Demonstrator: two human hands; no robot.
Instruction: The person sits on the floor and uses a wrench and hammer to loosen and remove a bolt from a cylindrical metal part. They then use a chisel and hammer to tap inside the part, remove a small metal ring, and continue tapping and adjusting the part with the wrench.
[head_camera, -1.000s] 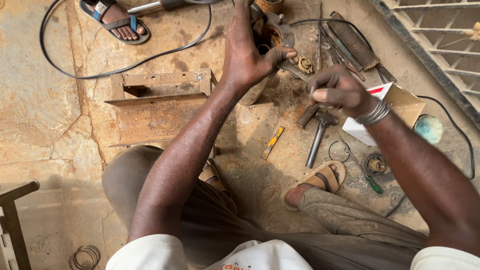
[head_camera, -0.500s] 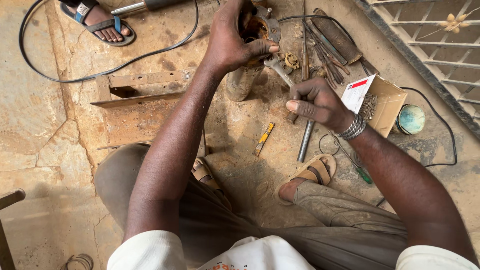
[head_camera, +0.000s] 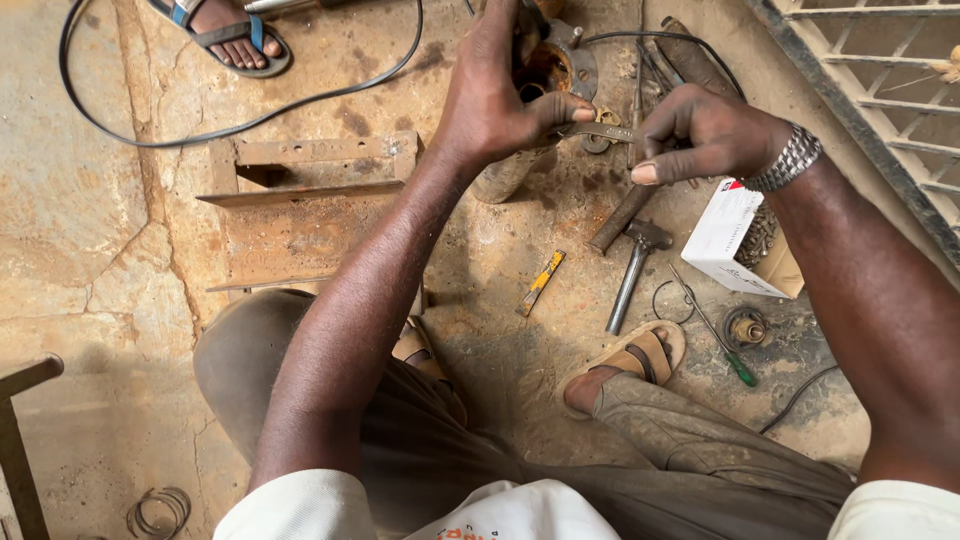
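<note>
Rusty round metal part (head_camera: 556, 66) sits upright on the dirt floor (head_camera: 120, 230) at top centre; looks heavy, rigid, gritty rather than slick, unlikely to shift.

Left hand (head_camera: 497, 95) is wrapped over its near side, thumb pressing a slim metal tool (head_camera: 600, 131) against it.

Right hand (head_camera: 700, 132) pinches the tool's free end between fingertips, grip narrow. Tool appears light, stiff, thin; best held near the end for leverage.

Hammer (head_camera: 632, 270) lies near, below the right hand; small yellow cutter (head_camera: 540, 283) beside it.
</note>
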